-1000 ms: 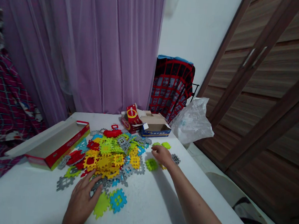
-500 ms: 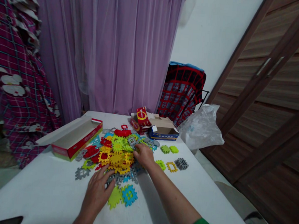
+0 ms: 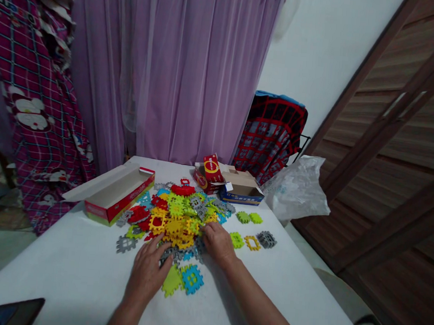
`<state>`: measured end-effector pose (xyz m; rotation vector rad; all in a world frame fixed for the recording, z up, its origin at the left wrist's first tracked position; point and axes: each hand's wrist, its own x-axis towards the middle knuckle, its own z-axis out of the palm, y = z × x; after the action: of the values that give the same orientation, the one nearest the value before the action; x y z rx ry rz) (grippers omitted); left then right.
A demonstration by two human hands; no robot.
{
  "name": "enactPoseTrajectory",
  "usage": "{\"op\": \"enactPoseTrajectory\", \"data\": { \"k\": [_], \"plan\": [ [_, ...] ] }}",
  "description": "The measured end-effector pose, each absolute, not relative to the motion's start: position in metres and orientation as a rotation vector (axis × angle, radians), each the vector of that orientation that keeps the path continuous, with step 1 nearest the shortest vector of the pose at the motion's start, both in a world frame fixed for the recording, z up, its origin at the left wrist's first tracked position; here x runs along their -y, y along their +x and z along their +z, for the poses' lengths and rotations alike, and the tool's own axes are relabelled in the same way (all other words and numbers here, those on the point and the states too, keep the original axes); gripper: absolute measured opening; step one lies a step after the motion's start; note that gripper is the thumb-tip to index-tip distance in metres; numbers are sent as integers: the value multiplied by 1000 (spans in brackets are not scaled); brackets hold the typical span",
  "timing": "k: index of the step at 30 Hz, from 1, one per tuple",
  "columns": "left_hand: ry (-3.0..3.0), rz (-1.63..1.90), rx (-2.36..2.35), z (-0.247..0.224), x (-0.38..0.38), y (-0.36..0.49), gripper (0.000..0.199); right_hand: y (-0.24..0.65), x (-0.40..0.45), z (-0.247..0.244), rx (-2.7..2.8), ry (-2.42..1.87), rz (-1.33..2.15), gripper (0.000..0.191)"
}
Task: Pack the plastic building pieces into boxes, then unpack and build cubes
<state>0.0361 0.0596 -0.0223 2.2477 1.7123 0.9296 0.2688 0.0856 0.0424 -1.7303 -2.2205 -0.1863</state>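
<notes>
A heap of toothed plastic building tiles [image 3: 176, 227] in yellow, green, red, grey and blue lies mid-table. At its near left side my left hand [image 3: 148, 267] rests with fingers apart, fingertips touching yellow and grey tiles. My right hand [image 3: 218, 242] is at the heap's right side, its fingers curled in against the pieces; what they grip is hidden. A yellow-green tile [image 3: 194, 226] is just left of those fingertips. In front of the heap lie a lime tile [image 3: 172, 281] and a blue tile [image 3: 193, 279], side by side.
An open red box [image 3: 120, 197] stands left of the heap. Behind it are a small red box [image 3: 212, 168] and an open blue box [image 3: 241, 197]. Right of my hand lie a yellow frame tile [image 3: 252, 243] and grey tiles [image 3: 267, 239]. A phone [image 3: 17, 313] is at the near left.
My right hand has moved nearer along the heap's right side, from the grey tile to the yellow-green ones. My left hand stays by the near edge. The whole view has shifted slightly.
</notes>
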Motion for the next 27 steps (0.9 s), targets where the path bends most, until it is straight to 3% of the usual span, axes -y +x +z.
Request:
{"op": "enactPoseTrajectory", "data": {
  "k": [5, 10, 17, 23, 27],
  "plan": [
    [2249, 915, -1727, -21, -60, 36, 32, 284, -55, 20, 2037, -1775, -14, 36],
    [2259, 934, -1720, -24, -62, 35, 33, 279, -53, 24, 1877, -1857, 113, 22],
    [2278, 881, -1735, -24, -63, 35, 35, 261, -72, 25, 1944, -1913, 62, 30],
    [2286, 897, -1747, -25, -63, 35, 33, 259, -77, 18, 1902, -1848, 39, 26],
    [2289, 893, -1755, -26, -64, 34, 33, 265, -70, 14, 1790, -1786, -45, 35]
  ]
}}
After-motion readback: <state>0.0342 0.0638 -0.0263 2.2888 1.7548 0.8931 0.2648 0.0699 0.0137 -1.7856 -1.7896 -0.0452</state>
